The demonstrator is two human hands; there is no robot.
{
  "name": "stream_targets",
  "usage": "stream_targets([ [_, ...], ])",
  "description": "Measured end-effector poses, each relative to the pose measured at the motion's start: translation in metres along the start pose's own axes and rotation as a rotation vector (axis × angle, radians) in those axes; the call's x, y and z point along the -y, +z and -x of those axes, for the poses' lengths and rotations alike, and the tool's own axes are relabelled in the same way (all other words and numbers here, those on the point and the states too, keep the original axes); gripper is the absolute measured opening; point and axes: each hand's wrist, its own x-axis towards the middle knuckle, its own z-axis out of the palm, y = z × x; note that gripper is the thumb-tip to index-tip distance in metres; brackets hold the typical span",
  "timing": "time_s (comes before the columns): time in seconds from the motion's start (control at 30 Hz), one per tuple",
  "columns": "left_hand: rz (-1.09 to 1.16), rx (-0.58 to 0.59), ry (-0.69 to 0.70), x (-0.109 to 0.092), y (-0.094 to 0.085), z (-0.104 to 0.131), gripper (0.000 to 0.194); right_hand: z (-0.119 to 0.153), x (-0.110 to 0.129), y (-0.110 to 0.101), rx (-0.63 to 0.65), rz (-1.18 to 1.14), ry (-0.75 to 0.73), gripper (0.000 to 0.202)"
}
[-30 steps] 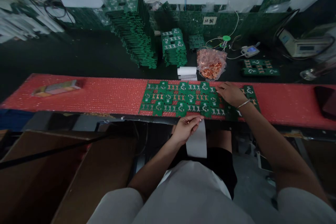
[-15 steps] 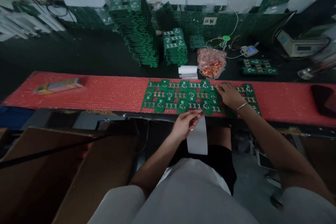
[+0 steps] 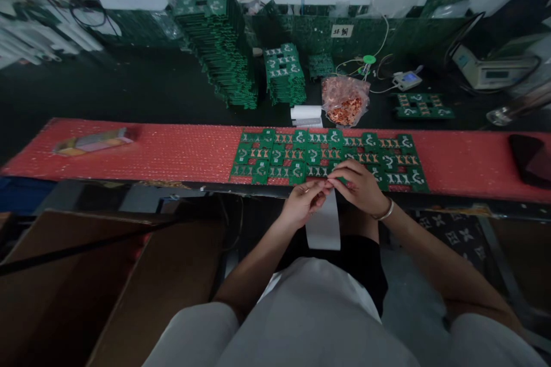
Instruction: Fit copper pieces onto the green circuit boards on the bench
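Over the table's front edge, my left hand is closed, with a coppery glint of small copper pieces among its curled fingers. My right hand meets it there, thumb and forefinger pinched at the left fingertips; whatever is in that pinch is too small to make out. Behind both hands, several green circuit boards lie side by side in a panel, some with copper-coloured strips on them. My right hand covers part of the front row. Below the hands, a white paper strip hangs toward my lap.
Red bubble wrap lies under the boards. Behind it are a clear bag of copper pieces, a tall leaning stack of boards, a shorter stack, and a scale. A dark pouch lies at right, cardboard boxes below left.
My right hand has come off the boards at right and moved left and toward me, meeting my left hand. The boards it covered now show. My left hand has stayed almost in place.
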Motion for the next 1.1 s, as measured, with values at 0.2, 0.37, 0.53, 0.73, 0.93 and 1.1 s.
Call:
stream_targets([
  [0.2,0.07,-0.035,-0.026,0.001,0.0,-0.003,0.044,0.012,0.005,0.0,0.073,0.07,-0.111,0.015],
  [0.37,0.051,-0.027,-0.06,0.004,-0.002,-0.005,0.043,0.016,0.001,-0.002,0.138,0.03,-0.155,0.017],
  [0.53,0.131,-0.024,-0.08,0.003,-0.002,-0.003,0.03,0.005,-0.021,-0.012,0.157,-0.088,-0.087,0.012],
  [0.73,0.304,0.001,-0.106,-0.004,0.0,0.0,0.029,-0.009,-0.11,-0.017,-0.047,0.098,0.133,0.015],
  [0.93,0.362,0.035,-0.134,-0.003,-0.004,0.004,0.024,-0.014,-0.153,-0.003,0.026,0.117,0.133,0.018],
  [1.1,0.374,0.034,-0.145,-0.003,-0.007,0.002,0.024,-0.017,-0.157,0.0,0.085,0.15,0.094,0.019],
])
